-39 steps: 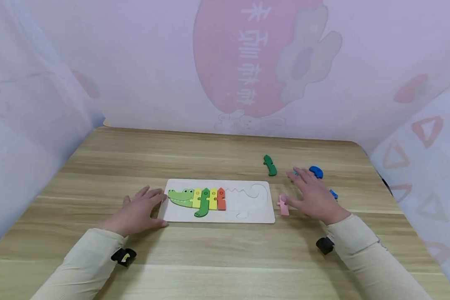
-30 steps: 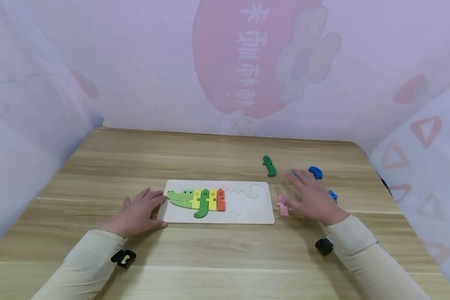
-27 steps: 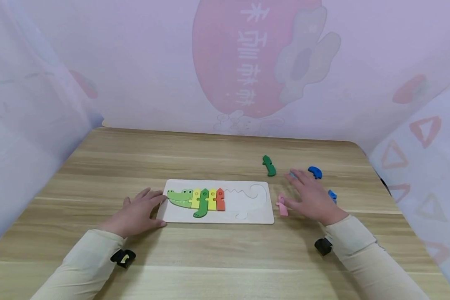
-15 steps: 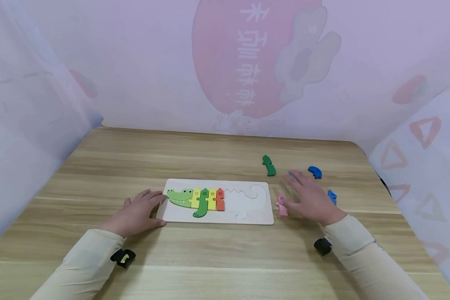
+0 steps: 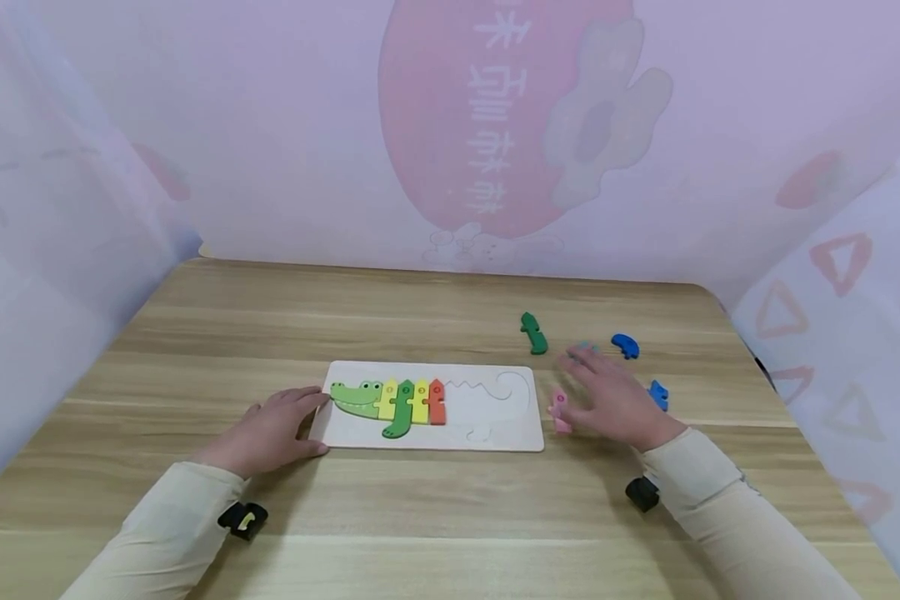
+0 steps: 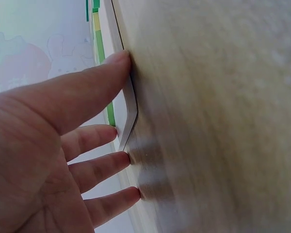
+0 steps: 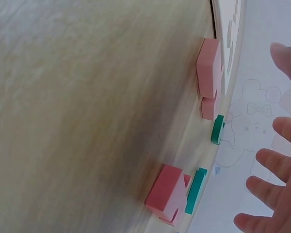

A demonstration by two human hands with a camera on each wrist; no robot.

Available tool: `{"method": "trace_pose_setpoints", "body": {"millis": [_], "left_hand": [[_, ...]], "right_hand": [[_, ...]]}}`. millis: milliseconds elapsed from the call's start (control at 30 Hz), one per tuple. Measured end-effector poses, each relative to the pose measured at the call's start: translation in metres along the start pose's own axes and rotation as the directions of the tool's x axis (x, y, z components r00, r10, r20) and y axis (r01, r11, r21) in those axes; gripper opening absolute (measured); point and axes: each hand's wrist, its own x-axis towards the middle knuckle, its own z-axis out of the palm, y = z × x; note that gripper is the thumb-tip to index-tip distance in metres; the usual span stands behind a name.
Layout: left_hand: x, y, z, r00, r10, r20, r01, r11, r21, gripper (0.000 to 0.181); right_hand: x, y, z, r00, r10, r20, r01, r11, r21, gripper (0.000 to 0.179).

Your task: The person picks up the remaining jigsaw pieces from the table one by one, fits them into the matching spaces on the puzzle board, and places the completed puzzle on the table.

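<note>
My left hand (image 5: 270,429) rests at the left end of a white puzzle board (image 5: 495,433), thumb at its near corner and a fingertip at its side edge. On the board lies a crocodile head (image 5: 356,398) followed by numbered yellow, green and red pieces (image 5: 437,402). My right hand (image 5: 615,400) hovers with spread fingers right of the board, holding nothing. Below its thumb lies a pink puzzle piece (image 5: 559,415). In the right wrist view that hand (image 7: 281,179) is clear of a pink piece (image 7: 209,68) and a redder one (image 7: 166,191).
A dark green piece (image 5: 533,334) lies behind the board's right end. A teal piece (image 5: 588,345) shows partly past the right fingertips. A curved blue piece (image 5: 626,346) and a smaller blue piece (image 5: 658,396) lie farther right. A printed curtain (image 5: 307,167) stands behind the wooden table (image 5: 390,525).
My right hand has drifted slightly left and nearer, so more of the teal and smaller blue pieces shows. The left hand stays at the board, and the head view has shifted a little.
</note>
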Motion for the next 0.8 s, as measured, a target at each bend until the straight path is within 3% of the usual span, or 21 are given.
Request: {"method": "trace_pose_setpoints", "body": {"millis": [800], "left_hand": [[-0.0019,-0.0002,-0.0008,1.0,0.009,-0.011,-0.009,1.0,0.01,0.071]], "right_hand": [[-0.0017,0.0016,0.0023,0.998,0.0,0.057,-0.004,0.998,0.057,0.073]]}}
